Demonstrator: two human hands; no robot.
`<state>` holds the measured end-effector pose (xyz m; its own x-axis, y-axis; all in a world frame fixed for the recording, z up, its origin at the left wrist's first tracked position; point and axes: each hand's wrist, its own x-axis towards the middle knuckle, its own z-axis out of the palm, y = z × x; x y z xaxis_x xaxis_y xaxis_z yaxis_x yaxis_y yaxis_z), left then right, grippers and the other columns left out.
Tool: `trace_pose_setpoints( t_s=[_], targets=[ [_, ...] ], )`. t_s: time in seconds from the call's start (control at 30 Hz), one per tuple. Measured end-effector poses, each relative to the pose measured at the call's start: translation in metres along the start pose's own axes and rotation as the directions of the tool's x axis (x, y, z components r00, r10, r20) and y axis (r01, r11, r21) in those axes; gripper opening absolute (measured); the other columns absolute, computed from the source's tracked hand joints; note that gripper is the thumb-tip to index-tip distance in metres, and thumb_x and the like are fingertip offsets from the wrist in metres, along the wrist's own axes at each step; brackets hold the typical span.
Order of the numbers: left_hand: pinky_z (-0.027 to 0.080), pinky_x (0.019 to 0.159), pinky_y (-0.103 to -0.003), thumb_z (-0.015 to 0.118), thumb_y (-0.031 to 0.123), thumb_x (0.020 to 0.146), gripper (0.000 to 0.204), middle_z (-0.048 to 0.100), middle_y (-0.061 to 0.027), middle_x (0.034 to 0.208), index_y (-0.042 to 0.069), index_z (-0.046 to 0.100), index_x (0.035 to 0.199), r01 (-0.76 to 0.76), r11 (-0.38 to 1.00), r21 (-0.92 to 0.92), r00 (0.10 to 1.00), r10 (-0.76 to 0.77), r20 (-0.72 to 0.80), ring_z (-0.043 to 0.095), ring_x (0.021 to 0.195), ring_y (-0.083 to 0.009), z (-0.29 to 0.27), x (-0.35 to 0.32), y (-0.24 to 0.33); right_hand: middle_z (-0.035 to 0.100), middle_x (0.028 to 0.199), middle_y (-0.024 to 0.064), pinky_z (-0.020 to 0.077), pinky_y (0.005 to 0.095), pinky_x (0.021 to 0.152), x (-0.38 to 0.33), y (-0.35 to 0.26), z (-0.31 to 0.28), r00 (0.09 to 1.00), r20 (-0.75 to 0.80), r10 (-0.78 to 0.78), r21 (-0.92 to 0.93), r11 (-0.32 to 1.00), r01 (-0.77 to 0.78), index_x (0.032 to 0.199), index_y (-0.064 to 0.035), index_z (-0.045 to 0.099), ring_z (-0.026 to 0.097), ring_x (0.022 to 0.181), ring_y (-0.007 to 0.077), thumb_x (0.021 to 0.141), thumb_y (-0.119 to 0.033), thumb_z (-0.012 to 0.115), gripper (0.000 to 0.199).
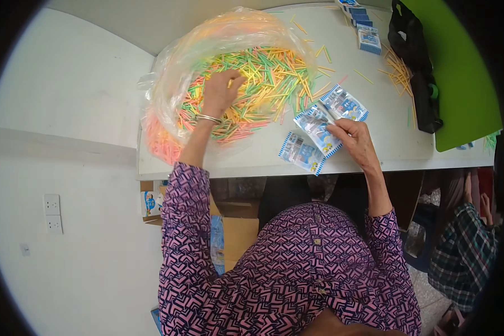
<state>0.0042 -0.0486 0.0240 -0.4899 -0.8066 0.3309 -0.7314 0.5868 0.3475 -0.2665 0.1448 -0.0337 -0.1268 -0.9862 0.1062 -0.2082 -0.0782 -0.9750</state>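
Observation:
My left hand [220, 92], a bangle on its wrist, reaches over a heap of short, thin coloured sticks [274, 73] in yellow, green, orange and pink. Its fingers are curled together; whatever they hold is hidden. The sticks lie in a large clear plastic bag [171, 92] with its mouth spread wide. To the right, my right hand [355, 140] pinches the edge of a small blue-and-white packet [318, 127] between thumb and fingers. A second packet [344, 103] lies just beyond it, and a third packet [301, 153] rests partly underneath, nearer the table's front edge.
Stacked blue-and-white packets [368, 38] stand at the far right of the white table [252, 162]. Loose orange sticks [397, 73] lie beside a black object [417, 67] along a green panel [470, 73]. A person in a checked sleeve [467, 252] is at the right. Below is a cardboard box [238, 238].

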Motion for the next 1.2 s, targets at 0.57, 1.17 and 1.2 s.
trace_pose_setpoints(
  t_s=[0.57,1.17,1.2],
  targets=[
    [0.032,0.092,-0.048,0.058,0.02,0.077,0.021,0.053,-0.0115,0.106,0.01,0.061,0.095,-0.524,0.597,0.608,0.851,0.333,0.407,0.046,0.104,-0.0272,0.033,0.014,-0.058,0.045,0.055,0.0064,0.0329,0.029,0.049,0.002,0.011,0.017,0.997,0.024,-0.075,0.055,0.996,0.074,0.071,0.0058,0.056,0.039,0.054,0.0096,0.082,-0.014,0.062,0.024],
    [0.039,0.079,-0.043,0.056,0.017,0.083,0.014,0.059,-0.0103,0.079,0.004,0.058,0.087,-0.317,0.796,0.516,0.946,0.229,0.229,0.055,0.084,-0.0281,-0.009,0.008,-0.036,0.043,0.059,-0.0059,0.0286,0.0228,0.051,0.028,0.004,0.008,0.985,-0.17,-0.026,0.275,0.959,0.073,0.069,0.0002,0.057,0.037,0.059,0.0024,0.087,-0.021,0.06,0.028],
    [0.042,0.072,-0.04,0.055,0.02,0.085,0.017,0.06,-0.0098,0.076,0.003,0.058,0.088,-0.203,0.938,0.281,0.962,0.137,0.237,0.058,0.078,-0.0263,-0.01,0.01,-0.031,0.043,0.059,-0.0059,0.0286,0.0228,0.051,0.034,0.001,0.009,0.988,-0.151,-0.026,0.282,0.957,0.068,0.069,0.0002,0.057,0.037,0.059,0.0024,0.087,-0.021,0.06,0.028]
  ],
)
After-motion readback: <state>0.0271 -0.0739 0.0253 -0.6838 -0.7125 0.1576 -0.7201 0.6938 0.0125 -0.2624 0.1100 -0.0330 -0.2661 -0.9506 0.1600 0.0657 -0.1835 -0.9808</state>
